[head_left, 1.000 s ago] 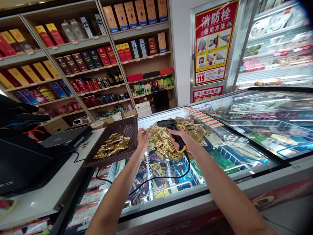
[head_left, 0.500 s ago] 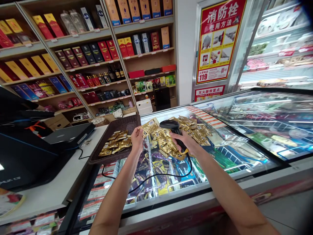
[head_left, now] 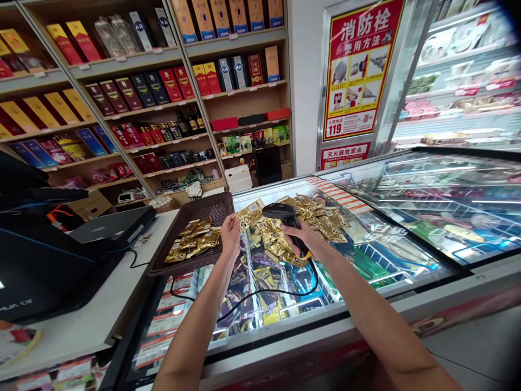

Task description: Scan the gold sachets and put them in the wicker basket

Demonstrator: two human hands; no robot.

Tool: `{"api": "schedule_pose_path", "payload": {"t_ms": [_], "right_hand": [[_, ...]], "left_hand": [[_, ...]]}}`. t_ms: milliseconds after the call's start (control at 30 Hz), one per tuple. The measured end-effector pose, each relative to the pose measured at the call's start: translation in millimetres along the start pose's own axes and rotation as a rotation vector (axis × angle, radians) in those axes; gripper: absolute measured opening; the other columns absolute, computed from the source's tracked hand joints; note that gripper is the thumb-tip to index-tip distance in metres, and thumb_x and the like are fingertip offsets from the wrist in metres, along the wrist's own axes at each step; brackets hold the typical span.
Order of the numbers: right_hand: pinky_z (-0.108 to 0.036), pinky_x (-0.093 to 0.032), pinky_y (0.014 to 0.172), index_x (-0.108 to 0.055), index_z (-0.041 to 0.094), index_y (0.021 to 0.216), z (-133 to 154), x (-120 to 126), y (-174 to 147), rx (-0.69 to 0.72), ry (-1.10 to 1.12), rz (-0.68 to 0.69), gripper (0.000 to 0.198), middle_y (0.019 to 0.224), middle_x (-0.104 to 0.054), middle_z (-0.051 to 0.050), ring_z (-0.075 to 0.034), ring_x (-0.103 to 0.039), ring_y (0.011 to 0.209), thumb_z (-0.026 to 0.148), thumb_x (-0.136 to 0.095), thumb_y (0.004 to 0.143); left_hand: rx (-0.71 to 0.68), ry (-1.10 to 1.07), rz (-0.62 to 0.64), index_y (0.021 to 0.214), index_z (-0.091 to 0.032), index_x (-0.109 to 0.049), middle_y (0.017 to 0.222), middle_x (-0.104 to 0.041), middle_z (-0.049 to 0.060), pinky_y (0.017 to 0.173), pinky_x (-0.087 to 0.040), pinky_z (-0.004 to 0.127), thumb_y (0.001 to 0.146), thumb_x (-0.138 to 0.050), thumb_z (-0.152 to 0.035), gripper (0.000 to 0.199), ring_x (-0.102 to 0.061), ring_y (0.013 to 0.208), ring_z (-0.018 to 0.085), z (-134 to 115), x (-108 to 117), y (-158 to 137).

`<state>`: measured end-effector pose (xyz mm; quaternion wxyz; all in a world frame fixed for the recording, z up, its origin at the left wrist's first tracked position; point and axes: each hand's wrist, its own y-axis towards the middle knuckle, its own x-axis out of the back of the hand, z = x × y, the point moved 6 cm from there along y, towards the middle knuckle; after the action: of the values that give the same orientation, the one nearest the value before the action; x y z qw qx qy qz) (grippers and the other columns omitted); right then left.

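- Left hand pinches a gold packet, extending toward two o'clock.
- Right hand, apart, grips a black scanner, head at ten o'clock.
- Packet pile: between the hands and at right hand's one o'clock.
- Brown basket: left hand's nine o'clock.

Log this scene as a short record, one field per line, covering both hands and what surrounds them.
Left hand: pinching a flat gold foil packet by its near end
Right hand: gripping a black handheld scanner with yellow trim, its head near that packet
Loose pile: shiny gold foil packets beneath and beyond the scanner
Basket: dark brown woven rectangular basket, left of the left hand, more gold packets inside
Surface: glass-topped freezer, bagged goods visible below
Cable: thin black cable curving from the scanner's handle
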<state>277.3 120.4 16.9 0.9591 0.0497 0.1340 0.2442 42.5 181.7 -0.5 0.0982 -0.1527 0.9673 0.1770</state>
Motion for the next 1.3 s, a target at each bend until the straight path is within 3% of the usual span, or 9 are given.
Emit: {"api": "schedule_pose_path", "payload": {"t_ms": [133,267,400,533,600,733,800,1067,1300], "right_hand": [[-0.02,-0.034,0.033,-0.05,0.02,0.069,0,-1,-1,0.007,0.003,-0.006,0.035,0.053,-0.049,0.007,-0.006,-0.041,0.033,0.047,-0.069,0.079],[-0.02,-0.031,0.033,-0.05,0.02,0.068,1,-2,-2,-0.001,0.016,-0.008,0.036,0.052,-0.047,0.006,-0.006,-0.041,0.033,0.048,-0.068,0.081],[-0.021,-0.031,0.033,-0.05,0.02,0.068,-1,0,-1,-0.014,-0.001,-0.029,0.037,0.05,-0.047,0.006,-0.007,-0.041,0.033,0.049,-0.068,0.081],[-0.02,-0.031,0.033,-0.05,0.019,0.066,-1,0,-1,-0.026,0.002,-0.025,0.038,0.049,-0.046,0.006,-0.007,-0.042,0.033,0.048,-0.068,0.081],[-0.021,-0.031,0.032,-0.051,0.019,0.068,1,2,-1,-0.027,0.023,-0.055,0.036,0.052,-0.048,0.006,-0.006,-0.041,0.033,0.048,-0.07,0.079],[-0.022,-0.032,0.032,-0.052,0.019,0.071,2,5,-1,-0.017,0.03,-0.102,0.034,0.053,-0.05,0.006,-0.006,-0.04,0.033,0.047,-0.071,0.077],[-0.022,-0.033,0.033,-0.052,0.019,0.069,2,7,0,-0.015,0.019,-0.104,0.035,0.053,-0.049,0.006,-0.006,-0.04,0.033,0.047,-0.072,0.077],[-0.021,-0.032,0.033,-0.05,0.02,0.07,4,8,1,-0.013,0.011,-0.088,0.035,0.055,-0.049,0.006,-0.007,-0.041,0.034,0.048,-0.072,0.075],[-0.022,-0.032,0.032,-0.05,0.02,0.07,0,9,4,-0.031,0.013,-0.082,0.038,0.054,-0.051,0.006,-0.007,-0.042,0.033,0.049,-0.073,0.073]], "left_hand": [[0.034,-0.035,-0.046,0.093,-0.018,-0.064,0.074,-0.059,-0.002,0.054,-0.041,0.017,0.074,-0.074,-0.036,0.028,-0.052,0.062,0.008,4,0,-2],[0.097,-0.123,-0.333,0.09,-0.019,-0.06,0.081,-0.064,0.001,0.071,-0.051,0.023,0.085,-0.058,-0.021,0.006,-0.062,0.077,0.011,0,24,10],[0.152,-0.088,-0.534,0.101,-0.019,-0.056,0.089,-0.064,0.005,0.078,-0.052,0.029,0.087,-0.05,-0.011,0.018,-0.064,0.086,0.014,-19,61,33],[0.123,0.066,-0.608,0.111,-0.021,-0.053,0.112,-0.058,0.008,0.086,-0.048,0.032,0.081,-0.064,-0.019,0.031,-0.059,0.103,0.017,-31,75,34],[-0.001,0.268,-0.499,0.109,-0.023,-0.056,0.117,-0.056,0.007,0.09,-0.045,0.032,0.079,-0.068,-0.025,0.032,-0.055,0.109,0.019,-33,59,26],[-0.12,0.603,0.078,0.088,-0.02,-0.063,0.098,-0.059,0.008,0.086,-0.045,0.035,0.08,-0.067,-0.031,0.015,-0.059,0.088,0.021,-8,-10,0],[-0.168,0.696,0.2,0.081,-0.019,-0.061,0.097,-0.058,0.009,0.086,-0.044,0.037,0.074,-0.074,-0.033,0.02,-0.059,0.086,0.023,6,-33,-12],[0.111,0.775,0.102,0.066,-0.023,-0.041,0.094,-0.057,0.013,0.093,-0.036,0.043,0.035,-0.093,-0.036,0.062,-0.048,0.115,0.042,57,-35,-20],[0.078,0.646,0.094,0.075,-0.019,-0.054,0.084,-0.056,0.004,0.072,-0.042,0.032,0.049,-0.089,-0.032,0.046,-0.057,0.085,0.024,61,-13,-18]]}}
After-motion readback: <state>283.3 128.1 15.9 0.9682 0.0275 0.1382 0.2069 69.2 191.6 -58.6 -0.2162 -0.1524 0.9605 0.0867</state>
